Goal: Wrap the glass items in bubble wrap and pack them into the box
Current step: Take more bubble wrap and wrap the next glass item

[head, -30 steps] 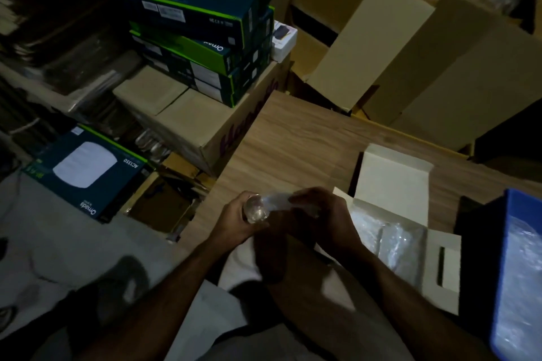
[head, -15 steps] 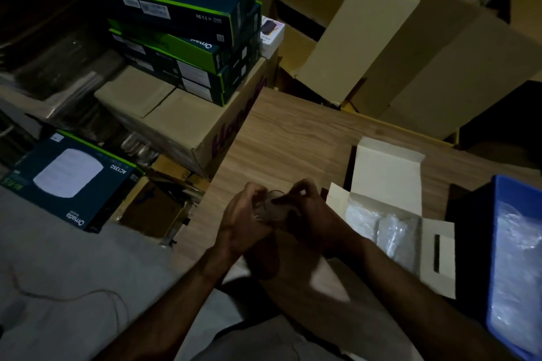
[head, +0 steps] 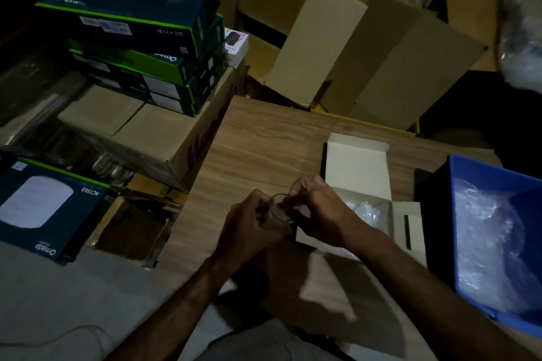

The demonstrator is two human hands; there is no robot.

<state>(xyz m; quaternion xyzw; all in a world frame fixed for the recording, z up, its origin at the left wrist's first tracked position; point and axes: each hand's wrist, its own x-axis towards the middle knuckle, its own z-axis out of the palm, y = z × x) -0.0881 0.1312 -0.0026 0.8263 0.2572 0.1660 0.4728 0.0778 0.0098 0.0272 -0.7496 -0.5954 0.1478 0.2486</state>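
Left hand: the left hand (head: 249, 228) is seen over the near part of the tabletop, its fingers curled round the left side of a small clear glass.
Right hand: the right hand (head: 318, 214) is placed against the glass from the right, with its fingertips pinched at the rim.
Glass: the glass (head: 277, 215) is held between both hands, above the tabletop; whether wrap lies on it cannot be told in the dim light.
Tabletop: the wood-grain tabletop (head: 264, 138) is seen under the hands.
White box: an open white carton (head: 359, 167) is set just right of the hands, its lid flap raised behind it; bubble-wrapped pieces (head: 368, 211) are seen inside.
Blue bin: a blue plastic bin (head: 469, 184) is placed at the right edge, with bubble wrap (head: 487, 243) lying in it.
Left side: a dark Omada box (head: 50, 208) is lying low at the left.
Far left: a stack of green-edged dark boxes (head: 140, 38) is carried on a brown cardboard carton (head: 152, 138).
Far side: open brown cartons (head: 366, 53) are standing behind the tabletop.
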